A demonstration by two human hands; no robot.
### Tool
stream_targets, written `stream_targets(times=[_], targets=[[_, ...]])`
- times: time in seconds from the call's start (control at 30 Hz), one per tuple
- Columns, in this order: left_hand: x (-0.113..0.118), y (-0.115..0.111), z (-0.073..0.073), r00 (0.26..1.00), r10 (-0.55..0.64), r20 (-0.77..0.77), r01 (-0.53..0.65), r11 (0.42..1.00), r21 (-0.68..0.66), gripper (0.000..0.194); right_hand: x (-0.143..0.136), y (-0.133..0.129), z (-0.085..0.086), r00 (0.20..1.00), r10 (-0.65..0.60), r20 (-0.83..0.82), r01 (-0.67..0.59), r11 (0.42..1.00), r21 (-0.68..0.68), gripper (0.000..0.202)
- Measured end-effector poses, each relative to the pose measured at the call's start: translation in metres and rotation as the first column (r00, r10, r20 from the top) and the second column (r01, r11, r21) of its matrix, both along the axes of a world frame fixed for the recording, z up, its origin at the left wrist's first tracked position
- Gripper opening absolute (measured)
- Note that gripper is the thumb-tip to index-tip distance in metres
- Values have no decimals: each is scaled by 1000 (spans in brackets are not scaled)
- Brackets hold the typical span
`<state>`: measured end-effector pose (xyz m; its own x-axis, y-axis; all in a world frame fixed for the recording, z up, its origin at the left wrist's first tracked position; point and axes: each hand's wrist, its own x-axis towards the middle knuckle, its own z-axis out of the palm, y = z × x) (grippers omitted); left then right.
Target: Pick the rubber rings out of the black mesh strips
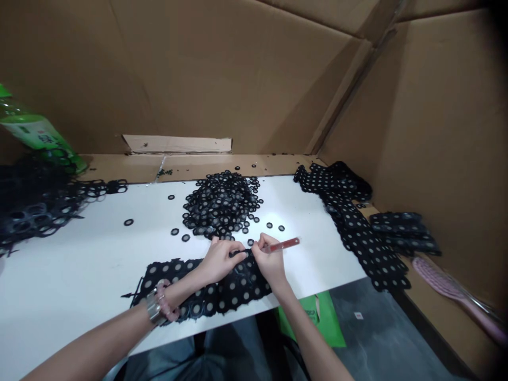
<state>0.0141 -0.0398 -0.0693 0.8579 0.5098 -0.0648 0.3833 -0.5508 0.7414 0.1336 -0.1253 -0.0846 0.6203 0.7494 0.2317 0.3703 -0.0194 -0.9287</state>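
A black sheet with rows of pale round dots (221, 299) lies near the front edge of the white table. Its far edge is pinched by the thumb and fingers of my left hand (219, 259), whose wrist carries a silver cuff and a pink bead bracelet. Closed around a slim tool with a red-brown handle (286, 244) is my right hand (269, 262), at the sheet's upper right edge. The tool's working end is hidden by the fingers. One small black ring (250, 242) sits just beyond my right fingertips. Behind both hands rises a heap of similar rings (222, 203).
More dotted black sheets (357, 233) drape over the right edge, beside folded ones (402, 231) and a pink hairbrush (440, 280). At left are tangled black ring scraps (32, 206) and a green bottle (39, 132). Cardboard walls (222, 69) enclose the white table (79, 296).
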Motion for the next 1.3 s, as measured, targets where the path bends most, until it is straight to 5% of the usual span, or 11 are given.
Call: stream_targets(times=[0.2, 0.3, 0.4, 0.47, 0.73, 0.93, 1.3], targets=[[-2, 1, 1, 996, -47, 71, 51, 997, -54, 25, 0, 0, -2, 998, 53, -28, -54, 998, -13, 26], [-4, -3, 13, 998, -65, -20, 67, 978, 198, 24, 8, 0, -5, 941, -4, -338, 33, 996, 80, 29], [-2, -9, 24, 994, -38, -105, 89, 837, 540, 26, 13, -3, -4, 845, -84, -528, 196, 968, 159, 33], [3, -11, 27, 992, -37, -122, 106, 769, 630, 27, 14, -6, -2, 850, -144, -507, 262, 950, 170, 34], [24, -7, 20, 977, -105, -184, 181, 863, 472, 14, 10, -12, 0, 918, -198, -343, 235, 969, 70, 32], [20, -14, 20, 984, -49, -174, 120, 895, 429, 20, 13, -14, -5, 951, -201, -234, 213, 977, 28, 29], [18, -2, 4, 999, -46, -10, 47, 994, 103, 15, 12, -16, 0, 962, -128, -239, 139, 990, 29, 26]])
